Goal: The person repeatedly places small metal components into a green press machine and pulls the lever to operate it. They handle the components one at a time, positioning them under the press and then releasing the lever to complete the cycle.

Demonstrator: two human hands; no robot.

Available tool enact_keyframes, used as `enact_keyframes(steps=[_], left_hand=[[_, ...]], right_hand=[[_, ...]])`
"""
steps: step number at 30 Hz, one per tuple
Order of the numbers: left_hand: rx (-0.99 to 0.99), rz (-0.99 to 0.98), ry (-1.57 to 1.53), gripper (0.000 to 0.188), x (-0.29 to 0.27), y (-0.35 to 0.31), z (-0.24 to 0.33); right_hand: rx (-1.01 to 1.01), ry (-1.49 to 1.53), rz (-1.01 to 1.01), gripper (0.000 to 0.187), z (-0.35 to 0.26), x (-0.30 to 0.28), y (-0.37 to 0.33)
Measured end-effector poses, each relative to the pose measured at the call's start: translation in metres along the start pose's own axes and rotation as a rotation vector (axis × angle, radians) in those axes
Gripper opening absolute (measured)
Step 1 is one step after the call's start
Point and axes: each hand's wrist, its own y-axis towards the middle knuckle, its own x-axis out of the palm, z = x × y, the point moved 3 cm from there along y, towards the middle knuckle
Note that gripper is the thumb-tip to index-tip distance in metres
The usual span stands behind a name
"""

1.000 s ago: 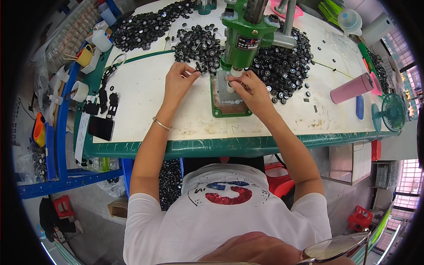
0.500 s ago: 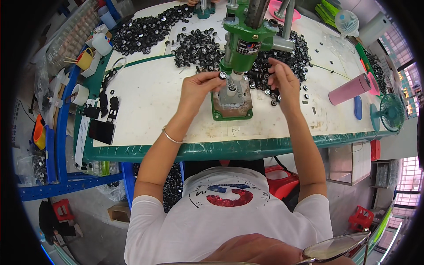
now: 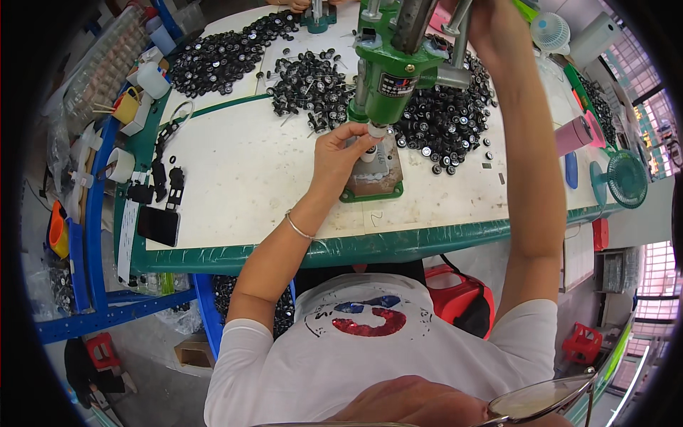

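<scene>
My left hand [image 3: 340, 155] is closed in a pinch at the foot of the green hand press [image 3: 390, 92], just below its ram. Between its fingertips is a small black wheel [image 3: 370, 152], mostly hidden by the fingers, over the press's metal base plate [image 3: 373, 178]. My right hand [image 3: 492, 32] is raised beside the press, closed at the steel lever [image 3: 461, 35]; its fingers are partly hidden and the top edge cuts it off. A large pile of small black wheels [image 3: 445, 128] lies right of the press.
Wheels with thin axles [image 3: 309, 89] are heaped left of the press, more loose wheels [image 3: 220, 60] behind. A phone [image 3: 159, 225] lies at the table's left. On the right are a pink bottle [image 3: 573, 135] and a green fan [image 3: 626, 179]. Another person's hand [image 3: 297, 5] shows at the far edge.
My left hand has moved slightly right, bringing the wheel under the ram. My right hand has risen from beside the wheel pile to the press lever.
</scene>
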Motion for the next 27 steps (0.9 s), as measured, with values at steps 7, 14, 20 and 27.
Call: enact_keyframes(steps=[7, 14, 20, 27], left_hand=[[0.045, -0.041, 0.061, 0.012, 0.001, 0.008, 0.001], [0.098, -0.041, 0.131, 0.012, 0.000, 0.004, 0.006], [0.043, -0.039, 0.171, 0.009, 0.003, 0.004, 0.011], [0.055, -0.041, 0.171, 0.009, 0.002, 0.004, 0.009]], right_hand=[[-0.188, -0.043, 0.088, 0.027, 0.004, -0.009, 0.039], [-0.520, -0.136, -0.115, 0.027, -0.020, -0.002, -0.008], [-0.029, 0.459, -0.121, 0.027, -0.023, -0.002, -0.017], [-0.567, -0.067, -0.130, 0.029, -0.022, -0.002, -0.021]])
